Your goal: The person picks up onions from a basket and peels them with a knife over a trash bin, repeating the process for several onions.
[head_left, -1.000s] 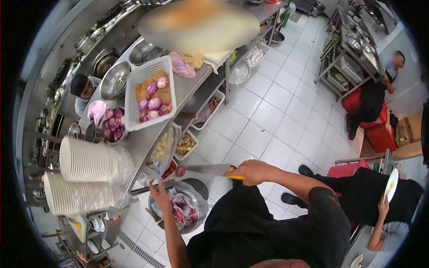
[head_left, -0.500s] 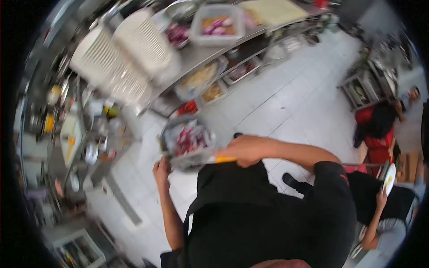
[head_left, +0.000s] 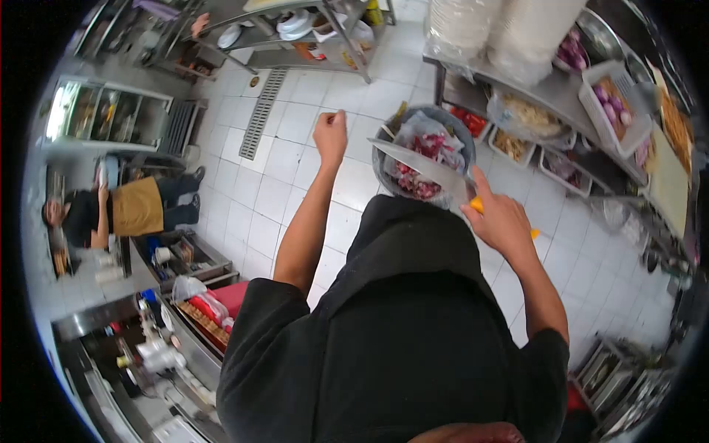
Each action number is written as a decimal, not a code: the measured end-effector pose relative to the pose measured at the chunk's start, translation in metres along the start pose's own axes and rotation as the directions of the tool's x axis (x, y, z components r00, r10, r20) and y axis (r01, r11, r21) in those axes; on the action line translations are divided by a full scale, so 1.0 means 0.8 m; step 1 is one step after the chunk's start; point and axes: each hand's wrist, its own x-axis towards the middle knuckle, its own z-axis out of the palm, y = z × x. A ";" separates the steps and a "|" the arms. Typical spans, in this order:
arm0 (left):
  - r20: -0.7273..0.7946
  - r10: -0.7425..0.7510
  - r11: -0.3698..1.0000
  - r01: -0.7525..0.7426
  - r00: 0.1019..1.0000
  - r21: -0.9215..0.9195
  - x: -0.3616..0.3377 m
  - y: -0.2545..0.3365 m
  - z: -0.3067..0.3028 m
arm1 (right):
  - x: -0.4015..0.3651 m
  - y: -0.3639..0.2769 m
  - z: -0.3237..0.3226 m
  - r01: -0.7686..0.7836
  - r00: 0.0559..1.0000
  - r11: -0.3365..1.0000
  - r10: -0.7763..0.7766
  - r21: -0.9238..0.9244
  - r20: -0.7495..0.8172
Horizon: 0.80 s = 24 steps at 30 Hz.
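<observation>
My right hand [head_left: 504, 224] is wrapped round the yellow handle of a large kitchen knife [head_left: 432, 171]. The wide blade points left across the top of a grey waste bin [head_left: 378, 156], above its contents. A plastic liner and red-purple onion scraps [head_left: 421, 181] fill the bin. To the left of the bin, apart from it, my left hand [head_left: 331, 138] is curled closed in the air over the floor, and nothing shows in it.
A steel worktable [head_left: 509, 77] at upper right bears stacked white containers [head_left: 532, 29] and a white basket [head_left: 611, 111] of purple onions. Food trays [head_left: 511, 146] sit on its lower shelf. A person in a tan apron [head_left: 138, 207] stands at left. A drain grate [head_left: 263, 114] crosses the tiled floor.
My view has swung round, bringing the worktable to the right and another person into sight at left. My left hand has moved away from the bin's rim. The knife stays in my right hand.
</observation>
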 end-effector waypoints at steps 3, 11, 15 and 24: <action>0.212 -0.275 0.704 0.347 0.938 -0.620 0.011 0.019 -0.032 | -0.004 0.044 -0.007 0.027 0.999 0.990 -0.022 0.141 -0.037; 0.378 -0.446 0.316 0.538 0.811 -0.782 -0.082 0.082 0.015 | 0.009 0.056 0.013 0.102 0.993 0.891 -0.065 0.442 -0.099; 0.559 -0.285 0.256 0.623 0.779 -0.739 -0.088 0.043 0.058 | 0.000 0.050 0.018 0.038 0.999 0.914 -0.019 0.404 -0.049; 0.493 -0.453 0.271 0.641 0.743 -0.718 -0.127 0.114 0.068 | -0.013 0.052 0.036 0.028 0.999 0.889 -0.004 0.457 -0.052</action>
